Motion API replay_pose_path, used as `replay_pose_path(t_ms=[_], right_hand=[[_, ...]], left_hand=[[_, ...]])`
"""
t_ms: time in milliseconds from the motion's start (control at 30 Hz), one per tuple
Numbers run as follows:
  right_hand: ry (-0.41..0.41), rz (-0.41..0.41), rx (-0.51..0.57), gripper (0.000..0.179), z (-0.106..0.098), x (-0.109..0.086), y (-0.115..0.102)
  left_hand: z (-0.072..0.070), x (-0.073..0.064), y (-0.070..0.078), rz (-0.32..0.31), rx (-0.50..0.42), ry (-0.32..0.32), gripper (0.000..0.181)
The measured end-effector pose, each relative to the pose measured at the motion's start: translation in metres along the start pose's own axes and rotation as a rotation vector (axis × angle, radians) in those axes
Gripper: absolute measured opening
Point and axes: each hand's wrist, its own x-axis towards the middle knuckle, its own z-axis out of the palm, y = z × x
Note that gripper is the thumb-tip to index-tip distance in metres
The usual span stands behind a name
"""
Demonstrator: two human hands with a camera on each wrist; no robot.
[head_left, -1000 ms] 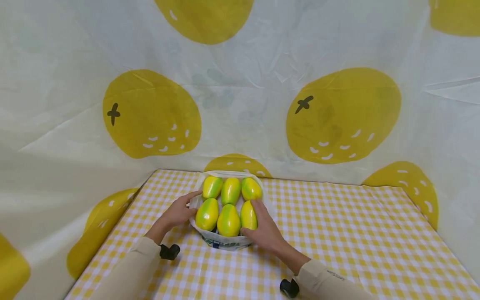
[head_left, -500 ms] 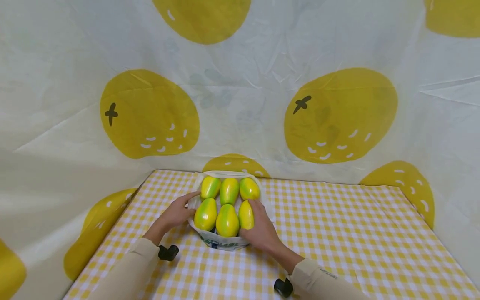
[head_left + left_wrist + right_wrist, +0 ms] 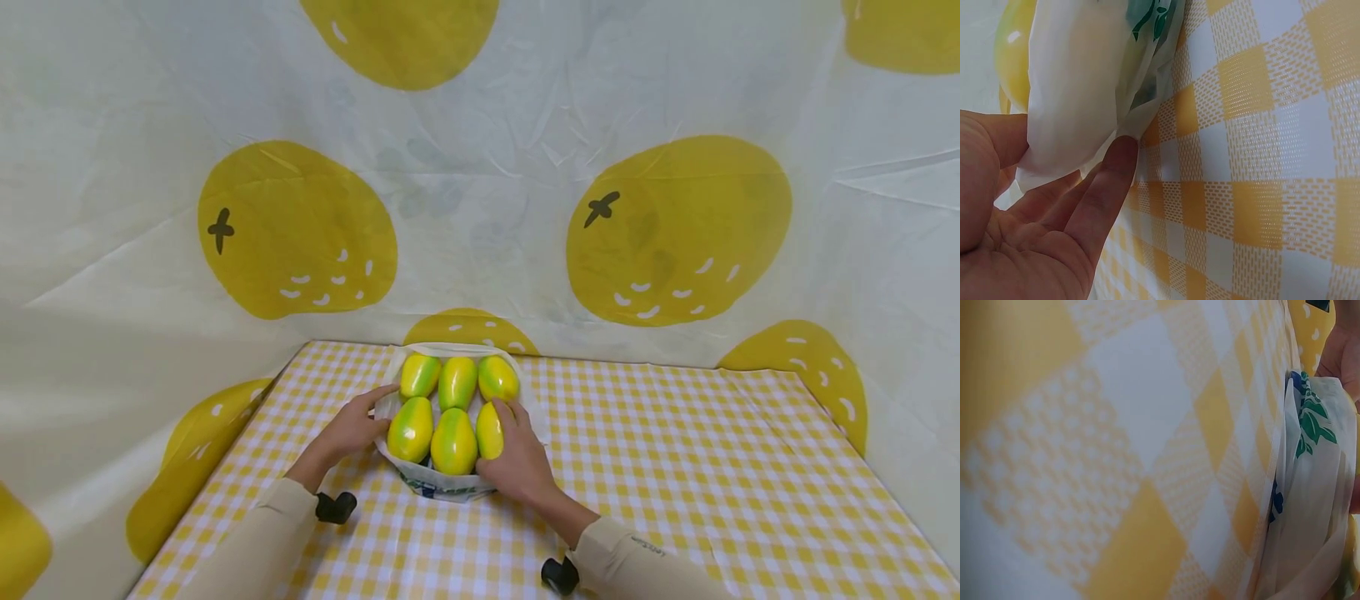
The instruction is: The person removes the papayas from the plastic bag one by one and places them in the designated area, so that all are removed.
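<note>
A white plastic bag [image 3: 459, 490] with green and blue print stands on the table, its mouth turned down. Several yellow-green mangoes lie in it in two rows. My left hand [image 3: 351, 427] holds the bag's left rim; in the left wrist view its thumb [image 3: 1010, 139] is over the edge and its fingers [image 3: 1102, 203] support the outer wall. My right hand [image 3: 522, 461] grips the front right mango [image 3: 489, 431], fingers over its far right side and thumb at its near end. That mango's right part is hidden by the hand.
A yellow-and-white checked cloth [image 3: 697, 483] covers the table. Behind and beside it hangs a pale curtain [image 3: 480, 225] with large yellow fruit prints. Black wrist mounts [image 3: 337, 507] sit under both beige sleeves [image 3: 645, 567].
The right hand has shifted slightly left and its fingers cover more of the front right mango. The left hand and the bag stay nearly in place.
</note>
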Motion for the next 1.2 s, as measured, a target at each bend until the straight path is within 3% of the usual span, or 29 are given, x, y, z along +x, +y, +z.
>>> replay_pose_path(t_ms=[300, 533, 900, 1200], right_hand=[[0.058, -0.017, 0.024, 0.085, -0.001, -0.002, 0.002], [0.055, -0.010, 0.041, 0.086, -0.001, -0.005, -0.001], [0.080, -0.060, 0.082, 0.083, -0.012, -0.005, -0.006], [0.095, -0.047, 0.114, 0.083, -0.027, -0.006, -0.009]], left_hand=[[-0.002, -0.002, 0.001, 0.009, 0.042, 0.032, 0.061], [-0.001, -0.005, 0.001, -0.002, 0.052, 0.023, 0.061], [-0.003, -0.006, 0.003, -0.010, 0.015, 0.006, 0.060], [-0.002, -0.004, 0.003, 0.009, 0.081, 0.026, 0.058]])
